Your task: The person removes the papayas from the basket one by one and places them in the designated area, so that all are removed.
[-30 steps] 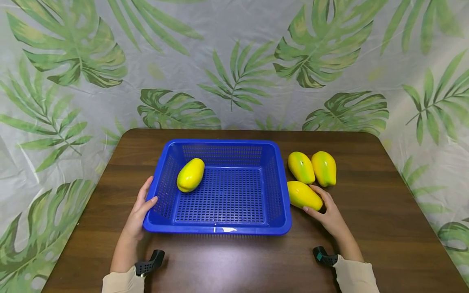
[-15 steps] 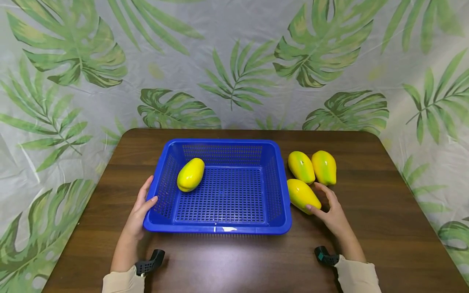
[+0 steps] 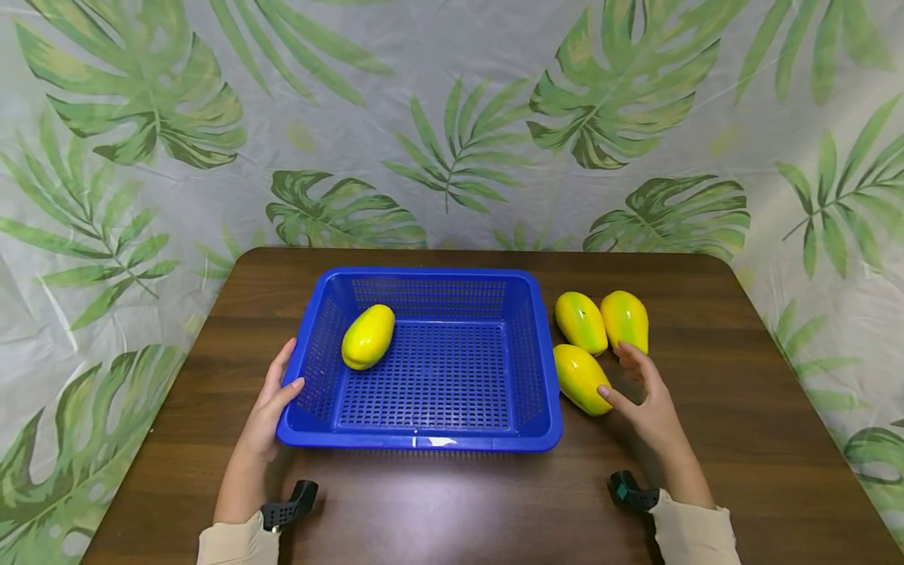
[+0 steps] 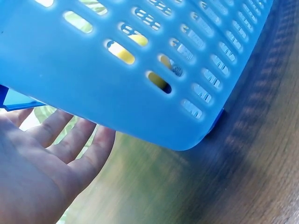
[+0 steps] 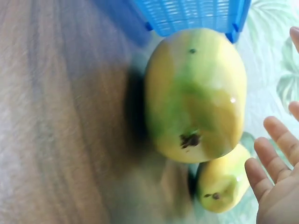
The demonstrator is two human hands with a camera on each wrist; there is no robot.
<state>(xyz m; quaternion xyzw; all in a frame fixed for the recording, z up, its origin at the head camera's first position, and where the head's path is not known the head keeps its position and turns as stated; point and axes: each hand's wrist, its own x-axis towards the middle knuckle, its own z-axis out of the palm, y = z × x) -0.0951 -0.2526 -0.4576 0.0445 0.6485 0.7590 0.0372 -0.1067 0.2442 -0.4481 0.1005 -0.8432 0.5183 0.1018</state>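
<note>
In the head view, my left hand (image 3: pixel 267 400) holds the left rim of a blue plastic basket (image 3: pixel 427 441), thumb over the rim. The left wrist view has the fingers (image 4: pixel 88 149) under the rim, against the basket's slotted wall (image 4: pixel 117 88). One yellow papaya (image 3: pixel 368 337) lies inside at the left. My right hand (image 3: pixel 651 404) is spread beside the nearest papaya (image 3: pixel 581 379), which lies against the basket's right side. In the right wrist view its fingers (image 5: pixel 275 161) stand apart from that papaya (image 5: pixel 196 98); in the head view the thumb tip overlaps its end.
Two more yellow-green papayas, one (image 3: pixel 581 323) nearer the basket and one (image 3: pixel 625 323) farther right, lie behind the nearest one. Everything stands on a brown wooden table (image 3: pixel 452 510). A leaf-patterned cloth (image 3: pixel 466 118) hangs behind it.
My right hand has let go of the nearest papaya and drawn back to the right, fingers spreading. That papaya has turned slightly, its near end swinging towards me. The left hand and basket stay put.
</note>
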